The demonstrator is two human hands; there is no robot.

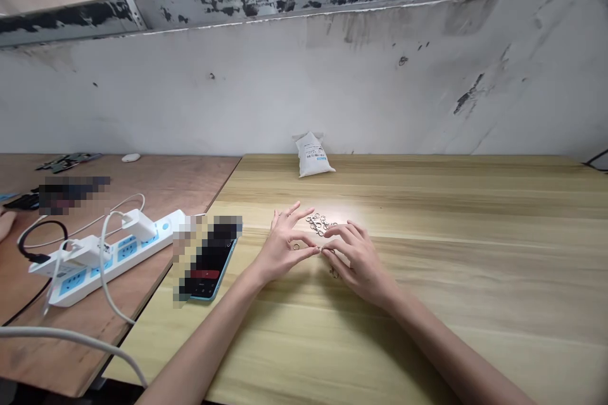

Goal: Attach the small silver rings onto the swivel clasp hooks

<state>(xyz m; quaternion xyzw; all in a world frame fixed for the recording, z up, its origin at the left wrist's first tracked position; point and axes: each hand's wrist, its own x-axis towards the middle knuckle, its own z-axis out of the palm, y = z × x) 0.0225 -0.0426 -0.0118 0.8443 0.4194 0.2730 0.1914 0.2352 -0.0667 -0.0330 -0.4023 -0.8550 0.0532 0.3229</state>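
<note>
My left hand (284, 245) is pinching with thumb and index finger, its other fingers raised and spread. Thumb and fingers of my right hand (355, 261) are also pinched, and the tips of both hands meet just above the table. A tiny shiny piece shows between them, too small to make out. Right behind the fingertips lies a small pile of metal rings or clasps (316, 223), partly covered by my right hand. One loose metal ring (296, 247) rests under my left hand. Another small metal piece (334, 273) lies below my right hand.
A white printed packet (313, 157) stands at the back by the wall. Left of my forearm lies a phone (209, 269), partly blurred out. A power strip (118, 259) with chargers and cables sits on the brown table (190, 180). Another person's hand (6, 223) shows at the far left.
</note>
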